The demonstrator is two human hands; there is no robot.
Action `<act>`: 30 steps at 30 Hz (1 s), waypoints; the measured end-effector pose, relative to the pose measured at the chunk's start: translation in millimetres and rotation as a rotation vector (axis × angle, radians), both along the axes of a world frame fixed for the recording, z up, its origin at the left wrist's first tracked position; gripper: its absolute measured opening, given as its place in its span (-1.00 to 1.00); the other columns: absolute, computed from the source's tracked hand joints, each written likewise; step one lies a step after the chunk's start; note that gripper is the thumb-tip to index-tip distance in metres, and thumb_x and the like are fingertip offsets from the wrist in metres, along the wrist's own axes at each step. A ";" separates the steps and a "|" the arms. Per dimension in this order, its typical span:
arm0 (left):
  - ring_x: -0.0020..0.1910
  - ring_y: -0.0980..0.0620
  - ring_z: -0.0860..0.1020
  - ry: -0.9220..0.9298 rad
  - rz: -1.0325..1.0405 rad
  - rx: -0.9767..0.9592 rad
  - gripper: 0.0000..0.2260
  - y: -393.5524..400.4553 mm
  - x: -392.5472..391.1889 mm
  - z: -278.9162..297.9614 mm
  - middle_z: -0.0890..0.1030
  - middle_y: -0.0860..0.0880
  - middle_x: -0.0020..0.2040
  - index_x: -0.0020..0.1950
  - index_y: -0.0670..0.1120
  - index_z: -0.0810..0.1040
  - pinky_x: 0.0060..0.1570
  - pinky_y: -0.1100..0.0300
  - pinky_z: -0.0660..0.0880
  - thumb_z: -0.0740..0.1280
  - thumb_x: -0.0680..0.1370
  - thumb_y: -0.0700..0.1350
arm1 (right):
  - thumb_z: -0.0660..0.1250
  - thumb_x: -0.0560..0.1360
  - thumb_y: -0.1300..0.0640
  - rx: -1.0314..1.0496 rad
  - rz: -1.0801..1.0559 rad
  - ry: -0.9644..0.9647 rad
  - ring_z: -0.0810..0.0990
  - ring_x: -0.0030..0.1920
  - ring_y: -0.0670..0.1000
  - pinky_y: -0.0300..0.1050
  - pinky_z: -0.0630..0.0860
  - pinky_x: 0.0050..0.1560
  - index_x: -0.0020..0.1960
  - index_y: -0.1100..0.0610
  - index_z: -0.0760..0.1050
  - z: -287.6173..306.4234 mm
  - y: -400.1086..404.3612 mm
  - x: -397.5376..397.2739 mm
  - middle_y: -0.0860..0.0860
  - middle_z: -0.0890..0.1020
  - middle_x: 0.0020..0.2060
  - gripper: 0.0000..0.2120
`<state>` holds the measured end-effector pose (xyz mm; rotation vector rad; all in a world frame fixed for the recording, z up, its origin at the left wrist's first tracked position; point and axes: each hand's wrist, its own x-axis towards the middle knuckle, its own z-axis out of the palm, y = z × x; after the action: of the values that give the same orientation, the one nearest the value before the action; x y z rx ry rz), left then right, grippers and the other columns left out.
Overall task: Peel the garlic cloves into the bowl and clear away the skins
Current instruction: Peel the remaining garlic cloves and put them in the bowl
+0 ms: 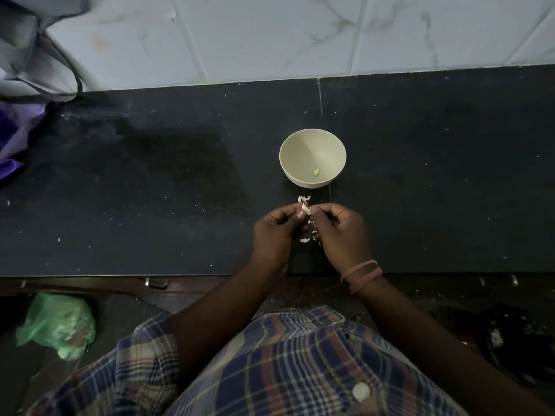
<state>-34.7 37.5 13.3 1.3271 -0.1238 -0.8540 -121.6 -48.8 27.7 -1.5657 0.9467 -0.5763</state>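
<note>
Left hand (274, 232) and right hand (339, 232) meet fingertip to fingertip, pinching a garlic clove (305, 209); skins (304, 240) lie beneath them, bowl (312, 159) just beyond, on the worktop (150, 205)

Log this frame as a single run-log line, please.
stage: peeling | left hand and right hand: on garlic clove | bowl: one peeled clove | skins: on counter

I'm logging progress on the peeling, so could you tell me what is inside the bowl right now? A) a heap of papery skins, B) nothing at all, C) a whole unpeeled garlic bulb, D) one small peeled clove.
D: a single pale peeled clove lies near the bottom of the bowl, while the loose skins lie outside it on the dark counter.
</note>
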 end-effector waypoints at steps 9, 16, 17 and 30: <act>0.07 -0.20 0.65 0.040 -0.013 -0.072 -0.78 0.0 1.2 -5.3 0.66 -0.33 0.11 0.24 -0.31 0.59 0.11 -0.04 0.59 0.33 0.61 -0.29 | 0.38 0.52 0.24 -0.103 0.022 -0.013 0.67 -0.18 -0.06 -0.23 0.59 -0.17 -0.05 0.16 0.66 7.9 -0.6 0.3 0.01 0.69 -0.20 -0.92; 0.04 -0.20 0.63 0.062 -0.024 -0.084 -0.78 -1.3 2.1 -5.1 0.67 -0.32 0.09 0.21 -0.28 0.63 0.13 -0.06 0.56 0.36 0.59 -0.26 | 0.39 0.51 0.24 -0.121 0.040 0.019 0.62 -0.27 -0.21 -0.37 0.52 -0.25 -0.09 0.18 0.66 15.8 -6.3 -2.0 -0.07 0.67 -0.27 -0.92; 0.03 -0.17 0.63 0.062 -0.024 -0.084 -0.78 -1.0 1.9 -4.7 0.67 -0.31 0.09 0.22 -0.28 0.63 0.09 0.00 0.58 0.37 0.59 -0.26 | 0.39 0.50 0.24 -0.110 0.044 0.027 0.61 -0.29 -0.22 -0.39 0.50 -0.27 -0.10 0.18 0.66 17.1 -7.4 -2.0 -0.08 0.67 -0.29 -0.93; -0.05 -0.08 0.67 0.023 -0.023 -0.049 -0.82 -2.4 2.3 -2.1 0.70 -0.23 -0.01 0.18 -0.28 0.64 -0.05 0.08 0.61 0.35 0.60 -0.27 | 0.36 0.55 0.22 0.040 0.176 0.146 0.56 -0.51 -0.16 -0.31 0.48 -0.49 -0.04 0.28 0.59 25.1 -13.2 2.2 0.07 0.65 -0.36 -0.89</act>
<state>-32.4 35.1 11.1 1.2723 -0.1414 -0.8802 -119.3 -62.0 52.8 -1.6525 0.9120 -0.3209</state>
